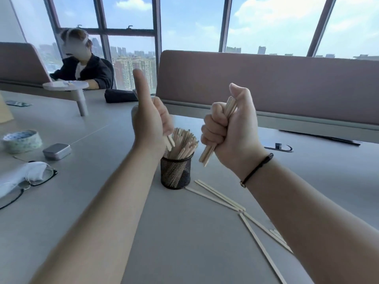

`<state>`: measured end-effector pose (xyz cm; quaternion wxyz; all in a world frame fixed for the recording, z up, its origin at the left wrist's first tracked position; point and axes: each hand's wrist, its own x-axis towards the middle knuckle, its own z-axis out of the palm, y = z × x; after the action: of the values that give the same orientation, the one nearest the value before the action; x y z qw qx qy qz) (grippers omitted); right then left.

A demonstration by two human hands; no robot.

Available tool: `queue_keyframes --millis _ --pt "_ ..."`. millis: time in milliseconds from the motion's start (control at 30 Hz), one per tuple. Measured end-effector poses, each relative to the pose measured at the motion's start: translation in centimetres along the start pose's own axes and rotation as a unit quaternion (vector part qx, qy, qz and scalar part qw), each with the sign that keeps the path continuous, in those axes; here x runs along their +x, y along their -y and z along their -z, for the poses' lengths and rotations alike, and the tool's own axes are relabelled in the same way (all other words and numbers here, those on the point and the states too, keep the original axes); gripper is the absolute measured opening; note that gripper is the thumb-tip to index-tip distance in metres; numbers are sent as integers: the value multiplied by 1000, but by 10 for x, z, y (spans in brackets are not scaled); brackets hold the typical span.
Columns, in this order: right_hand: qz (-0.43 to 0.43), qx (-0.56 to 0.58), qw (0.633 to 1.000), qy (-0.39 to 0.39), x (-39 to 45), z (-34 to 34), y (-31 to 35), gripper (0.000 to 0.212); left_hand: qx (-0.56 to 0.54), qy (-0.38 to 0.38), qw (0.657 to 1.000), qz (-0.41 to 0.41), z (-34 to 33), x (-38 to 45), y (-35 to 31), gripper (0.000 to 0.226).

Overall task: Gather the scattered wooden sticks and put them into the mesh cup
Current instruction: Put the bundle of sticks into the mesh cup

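The grey table has much open surface in front of the person and to the left of the mesh cup; its far edge meets a mauve divider panel, and behind this are big windows. The cup stands upright near the middle of the table, between the two forearms, and is already full of wooden sticks that lean and fan out toward the upper right.

The left hand is just above and left of the cup, thumb pointing straight up, the other fingers curled – they seem to pinch a short end of one stick near the cup's rim, but motion blur makes it hard to be sure. The right hand is a closed fist around a small bundle of sticks; the bundle's long axis is steep, the lower ends point down-left toward the cup, the upper ends come out beside the thumb. A thin black bracelet is on this wrist.

More loose sticks lie flat on the table right of the cup, their long axes running diagonally toward the near right; some pass under the right forearm.

On the left side, well apart from the cup, are a roll of patterned tape, a small metal tin and eyeglasses on a white cloth. Another person sits far back at the left.
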<state>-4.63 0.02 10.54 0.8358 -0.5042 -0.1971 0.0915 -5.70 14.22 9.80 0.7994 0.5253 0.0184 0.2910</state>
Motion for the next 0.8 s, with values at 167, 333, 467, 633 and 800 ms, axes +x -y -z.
queue_keyframes --millis 167,333,467,633,800 --pt "15 17 999 -46 37 -27 -11 47 11 -10 1000 -14 8 25 19 70" --pt "14 -5 998 -66 55 -37 -26 52 109 26 993 -23 13 36 39 98" --pt "8 -36 995 -97 62 -36 -42 46 193 -6 981 -34 21 34 55 91" --pt "32 -165 976 -138 70 -36 -49 29 198 -10 980 -24 26 34 64 69" --pt "78 -492 862 -94 73 -16 -56 29 224 -13 974 -45 33 39 77 37"
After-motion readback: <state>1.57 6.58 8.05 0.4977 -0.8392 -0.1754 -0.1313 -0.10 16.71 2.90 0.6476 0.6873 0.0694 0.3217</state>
